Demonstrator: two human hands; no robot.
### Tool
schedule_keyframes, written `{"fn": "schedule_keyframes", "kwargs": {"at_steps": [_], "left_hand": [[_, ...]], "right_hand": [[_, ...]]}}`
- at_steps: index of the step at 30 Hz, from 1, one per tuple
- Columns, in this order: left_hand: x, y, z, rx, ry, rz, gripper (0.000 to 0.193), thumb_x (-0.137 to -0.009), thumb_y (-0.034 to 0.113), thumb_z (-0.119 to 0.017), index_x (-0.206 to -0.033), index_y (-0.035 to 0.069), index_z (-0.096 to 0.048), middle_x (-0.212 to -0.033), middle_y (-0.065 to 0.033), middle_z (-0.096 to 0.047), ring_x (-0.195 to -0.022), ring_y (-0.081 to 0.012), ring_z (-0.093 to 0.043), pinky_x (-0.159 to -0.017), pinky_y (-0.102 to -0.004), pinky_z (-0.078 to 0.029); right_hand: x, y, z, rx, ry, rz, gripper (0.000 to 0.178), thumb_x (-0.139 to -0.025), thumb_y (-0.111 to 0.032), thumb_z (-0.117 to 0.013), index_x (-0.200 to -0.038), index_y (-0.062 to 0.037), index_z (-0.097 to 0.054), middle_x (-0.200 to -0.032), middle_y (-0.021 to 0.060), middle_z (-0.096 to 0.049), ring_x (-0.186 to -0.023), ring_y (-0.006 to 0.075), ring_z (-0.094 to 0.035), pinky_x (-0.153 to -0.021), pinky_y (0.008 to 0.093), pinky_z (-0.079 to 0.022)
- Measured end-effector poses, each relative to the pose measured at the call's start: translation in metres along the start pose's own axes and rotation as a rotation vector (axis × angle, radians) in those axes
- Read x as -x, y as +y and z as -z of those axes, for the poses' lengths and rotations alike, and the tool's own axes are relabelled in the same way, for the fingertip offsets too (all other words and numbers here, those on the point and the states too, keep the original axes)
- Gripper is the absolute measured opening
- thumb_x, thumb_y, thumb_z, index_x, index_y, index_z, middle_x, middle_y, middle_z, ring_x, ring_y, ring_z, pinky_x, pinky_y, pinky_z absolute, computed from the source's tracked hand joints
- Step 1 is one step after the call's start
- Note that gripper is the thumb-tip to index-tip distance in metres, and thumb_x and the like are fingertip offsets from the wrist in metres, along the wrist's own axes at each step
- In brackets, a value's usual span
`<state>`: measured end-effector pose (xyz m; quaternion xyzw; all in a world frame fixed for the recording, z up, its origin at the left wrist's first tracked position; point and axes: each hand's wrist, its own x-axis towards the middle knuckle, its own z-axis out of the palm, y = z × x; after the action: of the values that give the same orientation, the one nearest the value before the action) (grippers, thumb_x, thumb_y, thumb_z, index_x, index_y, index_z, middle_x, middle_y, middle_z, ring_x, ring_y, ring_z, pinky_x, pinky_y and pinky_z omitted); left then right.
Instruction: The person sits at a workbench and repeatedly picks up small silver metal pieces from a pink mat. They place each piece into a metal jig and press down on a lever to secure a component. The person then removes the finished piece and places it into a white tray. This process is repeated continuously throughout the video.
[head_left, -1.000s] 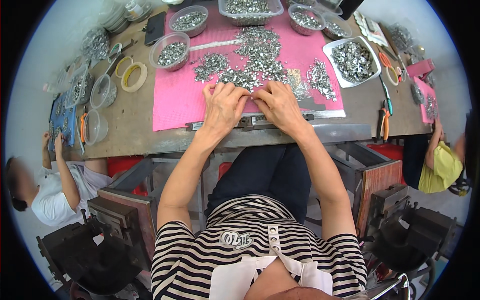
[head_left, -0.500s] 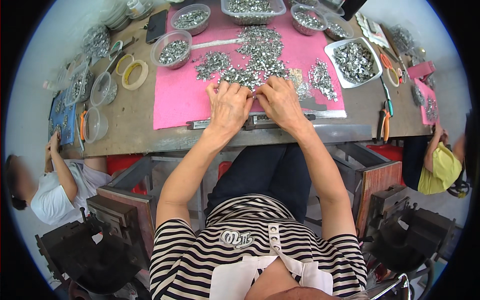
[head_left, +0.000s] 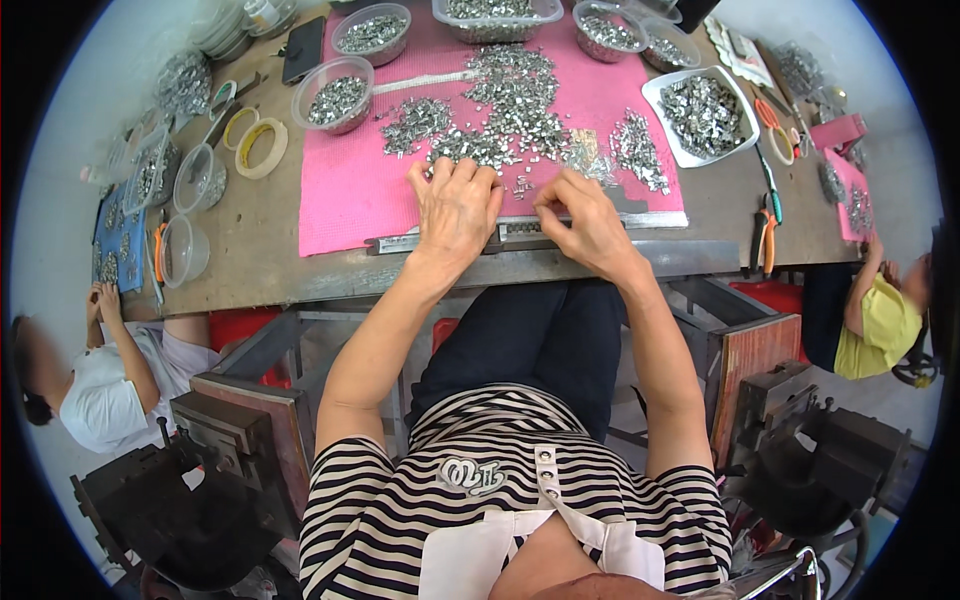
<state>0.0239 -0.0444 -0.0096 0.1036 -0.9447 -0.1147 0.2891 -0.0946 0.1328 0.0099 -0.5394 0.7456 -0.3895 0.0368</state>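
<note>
Small shiny metal pieces lie heaped on a pink mat in front of me. My left hand is at the near edge of the heap, fingers curled down, tips mostly hidden. To its right, my right hand has thumb and fingertips drawn together in a pinch; anything between them is too small to make out. Under both hands a long metal bar with a slotted middle part runs along the mat's near edge. A few loose pieces lie between the hands.
Clear tubs and a white tray of metal pieces stand around the mat. Tape rolls lie at left, orange-handled pliers at right. Two other people sit at the table's sides, a person in white and one in yellow.
My right hand has moved right and slightly nearer, away from my left hand, uncovering loose pieces and part of the bar. My left hand stays nearly in place. The whole view has shifted slightly.
</note>
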Motion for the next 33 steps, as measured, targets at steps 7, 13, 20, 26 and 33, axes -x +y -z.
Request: {"fn": "schedule_keyframes", "kwargs": {"at_steps": [7, 13, 20, 26, 33], "left_hand": [[-0.002, -0.011, -0.001, 0.160, -0.062, 0.017, 0.007, -0.086, 0.017, -0.079, -0.092, 0.014, -0.076, -0.084, 0.0013, -0.065, -0.085, -0.0190, -0.059, -0.095, -0.0440, -0.033], [-0.001, -0.014, 0.001, 0.146, -0.055, 0.013, 0.007, -0.087, 0.017, -0.079, -0.093, 0.014, -0.076, -0.084, 0.0014, -0.066, -0.084, -0.0190, -0.059, -0.095, -0.0437, -0.033], [-0.001, -0.013, 0.003, 0.137, -0.040, 0.003, 0.008, -0.086, 0.017, -0.079, -0.092, 0.014, -0.076, -0.084, 0.0007, -0.066, -0.085, -0.0202, -0.060, -0.095, -0.0452, -0.034], [-0.002, -0.009, 0.000, 0.089, -0.022, -0.002, 0.008, -0.085, 0.016, -0.079, -0.091, 0.014, -0.075, -0.084, -0.0008, -0.064, -0.086, -0.0219, -0.059, -0.093, -0.0463, -0.034], [-0.001, -0.010, -0.002, 0.113, -0.033, -0.018, 0.007, -0.086, 0.015, -0.078, -0.092, 0.014, -0.074, -0.085, -0.0023, -0.063, -0.087, -0.0229, -0.059, -0.094, -0.0469, -0.034]], "right_hand": [[0.018, -0.005, 0.003, 0.131, 0.007, 0.163, 0.015, -0.081, -0.001, -0.072, -0.093, -0.0025, -0.062, -0.091, 0.0097, -0.058, -0.088, 0.0285, -0.058, -0.080, 0.0407, -0.044], [0.021, -0.009, 0.001, 0.231, 0.015, 0.245, 0.019, -0.079, 0.003, -0.072, -0.094, -0.0028, -0.062, -0.092, 0.0094, -0.059, -0.086, 0.0287, -0.057, -0.079, 0.0406, -0.044], [0.002, 0.004, 0.000, 0.175, 0.067, 0.162, 0.012, -0.085, -0.003, -0.072, -0.095, -0.0039, -0.066, -0.092, 0.0101, -0.060, -0.090, 0.0296, -0.060, -0.081, 0.0420, -0.044], [-0.039, 0.023, -0.029, 0.293, 0.179, 0.127, 0.007, -0.087, -0.006, -0.071, -0.094, -0.0037, -0.070, -0.091, 0.0099, -0.061, -0.092, 0.0295, -0.061, -0.082, 0.0431, -0.044], [-0.048, 0.027, -0.043, 0.410, 0.173, 0.079, 0.006, -0.088, -0.010, -0.072, -0.092, -0.0052, -0.072, -0.092, 0.0101, -0.063, -0.092, 0.0294, -0.062, -0.084, 0.0428, -0.045]]}}
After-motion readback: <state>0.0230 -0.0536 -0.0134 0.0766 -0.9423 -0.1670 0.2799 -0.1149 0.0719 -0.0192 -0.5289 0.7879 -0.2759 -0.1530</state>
